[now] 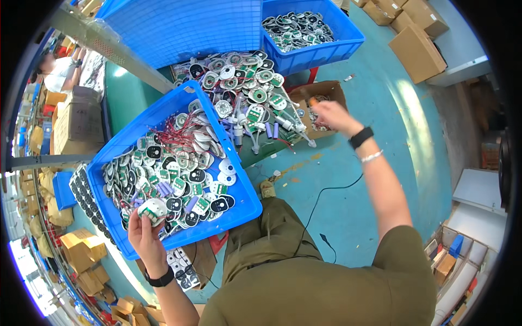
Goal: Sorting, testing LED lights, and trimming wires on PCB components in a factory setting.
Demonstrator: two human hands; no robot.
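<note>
My left hand [145,238] is closed on a white rounded housing [154,208] with a green circuit board, held above the near left part of a blue crate [251,209]. In that crate lie many similar white and black housings, red wires [182,140] and purple cylindrical cells [163,189]. My right hand [335,116] is out to the right, its fingers closed around an orange thing [313,101] over a cardboard box [334,92]. Motion blurs that hand, and the kind of orange thing cannot be made out. Small pieces partly show inside the box.
Housings, boards and cells [255,95] are heaped on the green worktop beyond the crate. Another blue crate [345,46] of housings stands at the far right of the heap. A metal post [117,46] slants over the left. A black cable [326,188] trails on the floor.
</note>
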